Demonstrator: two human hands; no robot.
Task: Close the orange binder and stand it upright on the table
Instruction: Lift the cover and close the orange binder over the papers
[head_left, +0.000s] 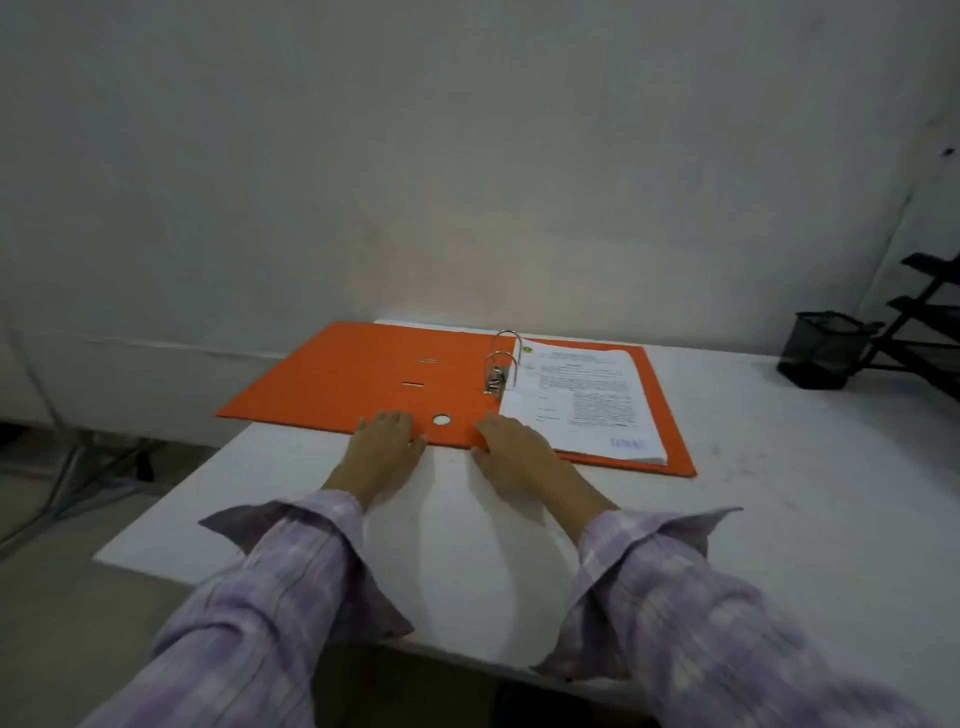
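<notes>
The orange binder (363, 374) lies open and flat on the white table (779, 493). Its left cover overhangs the table's left edge. Metal rings (501, 358) stand up at the spine, and a stack of printed pages (582, 400) rests on the right cover. My left hand (387, 441) lies flat with its fingertips on the binder's near edge, left of the round spine hole (441, 419). My right hand (511, 447) rests palm down on the same edge, just right of the hole, beside the pages. Neither hand grips anything.
A black mesh pen cup (823, 349) stands at the far right of the table, next to a black tiered rack (924, 322). A plain wall rises close behind the table. Cables and a stand's legs (78, 467) lie on the floor to the left.
</notes>
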